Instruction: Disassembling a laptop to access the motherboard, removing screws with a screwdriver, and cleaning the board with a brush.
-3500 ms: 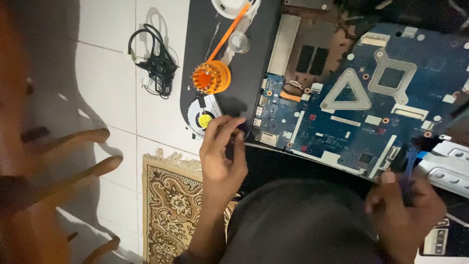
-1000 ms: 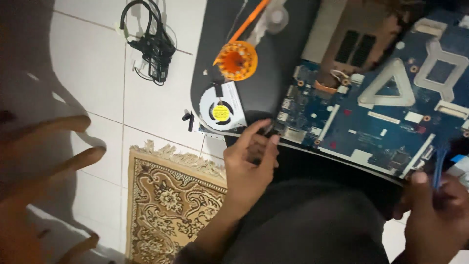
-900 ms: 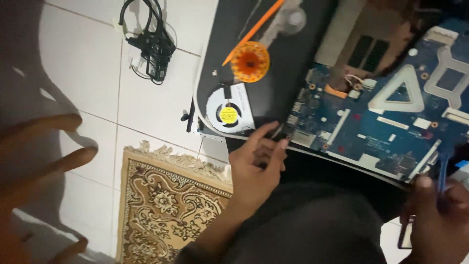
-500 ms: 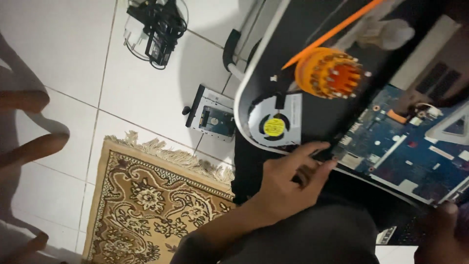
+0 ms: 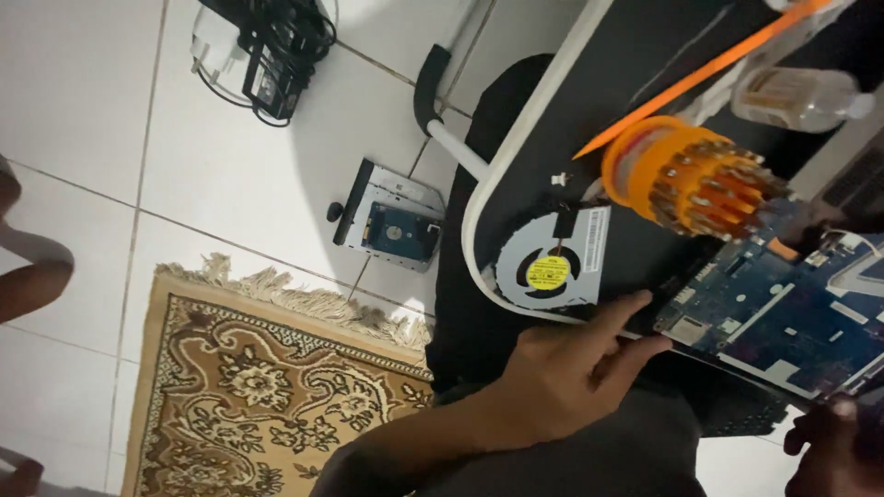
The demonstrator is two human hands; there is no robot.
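Left hand: fingers extended and slightly spread, gripping nothing; the fingertips rest at the near edge of the black lap table, just beside the corner of the blue circuit board. Contact with the board itself cannot be confirmed — the fingertips lie at its edge.

Right hand: only partly visible at the lower right corner, dark and blurred; whether it holds anything cannot be told.

The circuit board lies on the table's right portion, running out of view to the right. Just beside the left hand's fingertips, on the table, sits a grey cooling fan with a yellow centre label. Beyond it stands an orange screwdriver-bit holder, bits pointing outward, and a clear plastic bottle lies further back, near a long orange strip.

On the white tiled floor — a drive in a metal caddy, a bundled black cable and adapter, and a patterned brown rug.
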